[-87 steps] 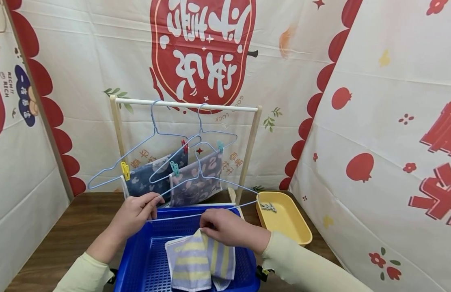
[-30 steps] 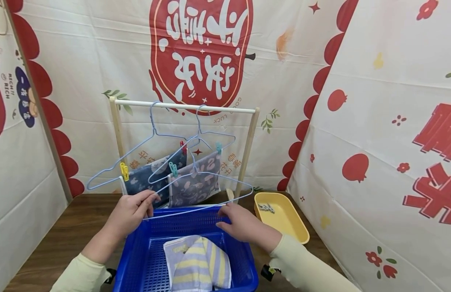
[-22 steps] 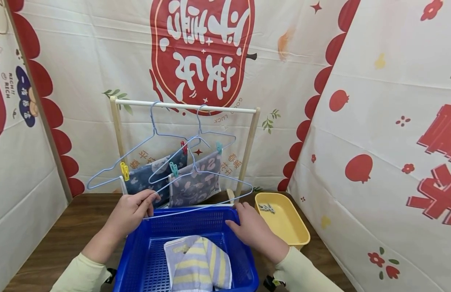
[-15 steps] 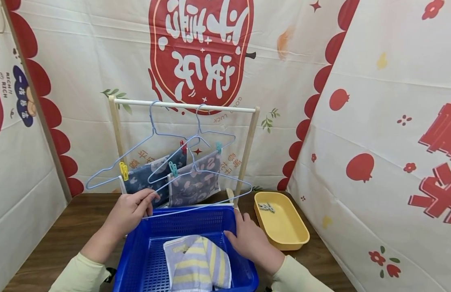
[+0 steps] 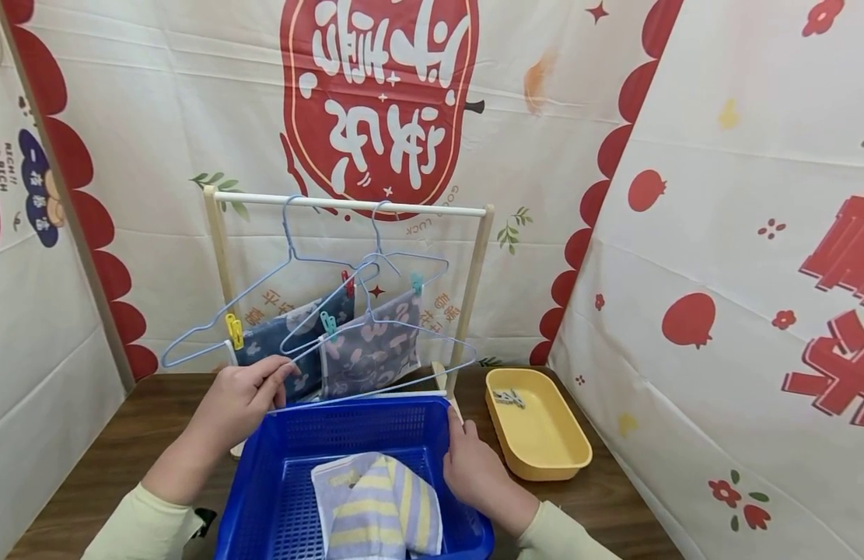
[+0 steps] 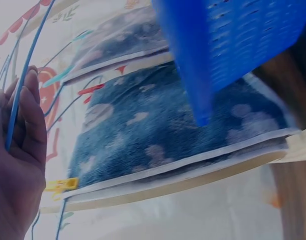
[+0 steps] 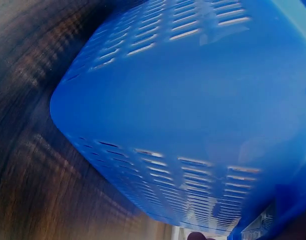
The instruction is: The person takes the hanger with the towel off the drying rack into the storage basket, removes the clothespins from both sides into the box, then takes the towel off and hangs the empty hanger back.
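My left hand [image 5: 246, 393] pinches a light-blue wire clothes hanger [image 5: 369, 315] near its left end, holding it tilted over the back of the blue basket; the wire crosses the palm in the left wrist view. My right hand [image 5: 477, 470] grips the right rim of the blue plastic basket [image 5: 362, 424], fingers along its outer side. Inside the basket lies a folded towel [image 5: 383, 505] with yellow and lilac stripes. The right wrist view is filled mostly by the basket's slotted outer corner [image 7: 158, 105], with fingertips showing at the bottom edge.
Behind stands a drying rack [image 5: 348, 202] with two hangers, carrying a dark blue towel [image 6: 143, 125] and a greyish-purple towel [image 5: 372, 342], held by yellow, red and teal clothespins. At right, a yellow tray [image 5: 543, 435] holds grey clothespins [image 5: 510, 398]. Patterned cloth walls enclose the table.
My right hand has let go of the striped towel's corner, which dropped into the basket, and moved right onto the basket rim. My left hand keeps the hanger, now slightly lower and further left.
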